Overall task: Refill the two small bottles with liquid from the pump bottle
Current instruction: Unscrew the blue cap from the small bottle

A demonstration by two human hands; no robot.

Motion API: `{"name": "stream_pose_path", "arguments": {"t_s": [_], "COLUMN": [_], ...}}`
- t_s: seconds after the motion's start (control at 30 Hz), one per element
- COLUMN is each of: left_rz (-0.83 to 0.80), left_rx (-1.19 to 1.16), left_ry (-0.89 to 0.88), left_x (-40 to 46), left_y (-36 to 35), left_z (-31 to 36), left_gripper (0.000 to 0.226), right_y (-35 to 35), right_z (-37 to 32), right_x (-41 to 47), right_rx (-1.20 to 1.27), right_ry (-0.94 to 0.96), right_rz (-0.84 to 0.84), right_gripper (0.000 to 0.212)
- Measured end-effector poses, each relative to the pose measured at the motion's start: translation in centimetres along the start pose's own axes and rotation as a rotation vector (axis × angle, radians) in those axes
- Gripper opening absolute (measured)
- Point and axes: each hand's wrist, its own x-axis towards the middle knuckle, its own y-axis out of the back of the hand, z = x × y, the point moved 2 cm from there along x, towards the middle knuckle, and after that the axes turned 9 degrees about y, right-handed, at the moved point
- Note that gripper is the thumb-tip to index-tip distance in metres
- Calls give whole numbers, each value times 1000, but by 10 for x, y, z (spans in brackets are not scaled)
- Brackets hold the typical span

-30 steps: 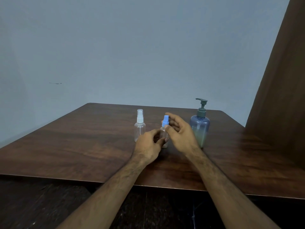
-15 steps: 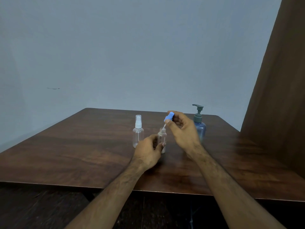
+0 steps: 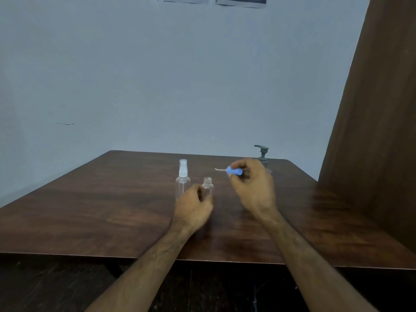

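Note:
A small clear bottle stands uncapped on the brown table, its threaded neck bare. My left hand grips its lower body. My right hand holds the blue spray cap level above the table, right of the bottle, its thin dip tube pointing left. A second small clear bottle with a white spray cap stands just left of the open one. The pump bottle stands behind my right hand; only its grey pump head shows.
A dark wooden panel rises at the table's right rear corner. A pale blue wall runs behind the table. The table's front edge lies near me, with dark floor below.
The blue spray cap has come fully out of the bottle. My right hand carried it rightward and turned it level. My left hand keeps its hold on the bottle.

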Motion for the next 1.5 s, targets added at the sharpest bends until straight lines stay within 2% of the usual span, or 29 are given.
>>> {"name": "stream_pose_path", "arguments": {"t_s": [0.1, 0.2, 0.27, 0.4, 0.5, 0.57, 0.67, 0.73, 0.8, 0.83, 0.9, 0.93, 1.0, 1.17, 1.33, 1.5], "left_rz": [-10, -33, -39, -33, -44, -50, -45, -35, -36, -39, -48, -52, -51, -51, -63, -80], "left_rx": [-27, -66, -65, -45, -51, -68, -45, -19, -16, -17, -28, -40, -58, -50, -49, -156], "left_ry": [23, 17, 4, -19, -21, -15, -28, -44, -50, -49, -39, -34, -33, -46, -54, -76], "left_x": [0, -1, -1, 1, 1, 1, 3, 3, 3, 3, 2, 2, 2, 2, 2, -1], "left_y": [-1, -2, -2, -3, -4, -4, -5, -4, -4, -4, -4, -4, -5, -5, -3, -3], "left_z": [-1, -2, -3, -3, -3, -3, -4, -4, -4, -3, -2, -2, -2, -2, -1, 0], "left_gripper": [12, 6, 7, 6, 6, 5, 7, 8, 11, 11, 13, 13, 12, 10, 11, 6], "right_y": [-12, -21, -24, -24, -20, -15, -1, 15, 28, 33, 37, 37, 32, 20, 15, 15], "right_z": [15, 23, 22, 23, 23, 22, 20, 17, 19, 23, 32, 36, 42, 55, 68, 67], "right_x": [-15, -22, -21, -21, -23, -23, -23, -19, -10, -3, 10, 13, 15, 22, 23, 23], "right_rx": [-257, -460, -550, -574, -558, -499, -340, -273, -263, -266, -273, -274, -270, -229, -181, -26], "right_ry": [4, -35, -28, -33, -17, -12, -24, 60, 160, 161, 76, 24, -33, -134, -193, -163], "right_rz": [-281, -512, -595, -642, -598, -484, -169, 141, 323, 308, 130, 21, -119, -44, -51, 9], "right_gripper": [11, 17, 20, 25, 27, 20, 4, 15, 36, 53, 84, 93, 99, 82, 37, 28]}}
